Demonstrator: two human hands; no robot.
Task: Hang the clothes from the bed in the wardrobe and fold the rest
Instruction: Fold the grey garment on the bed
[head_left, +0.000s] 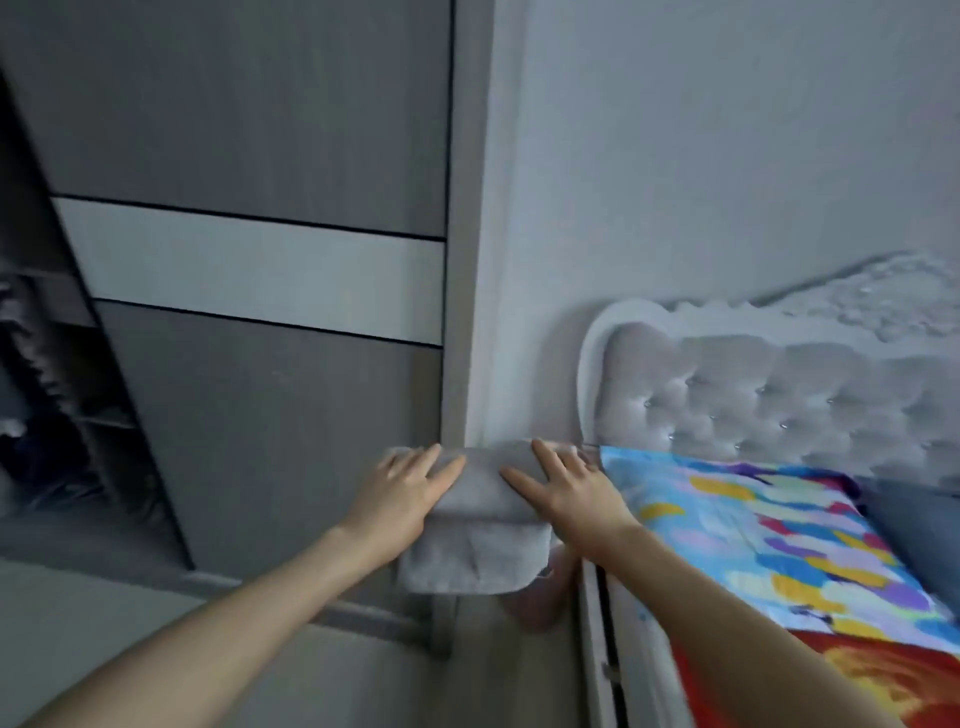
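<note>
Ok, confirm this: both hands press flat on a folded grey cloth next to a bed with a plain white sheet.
Wrong in one respect: the sheet is brightly multicoloured, not plain white, as the head view shows. The left hand and right hand do press flat on the folded grey cloth next to the bed.

Both forearms (234, 618) are bare, like the left hand (410, 493) and right hand (569, 493).

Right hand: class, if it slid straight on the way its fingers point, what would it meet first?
Probably the wall beside the wardrobe. The right hand lies flat on the folded cloth, fingers pointing up-left past its far edge; depth is unclear.
</note>
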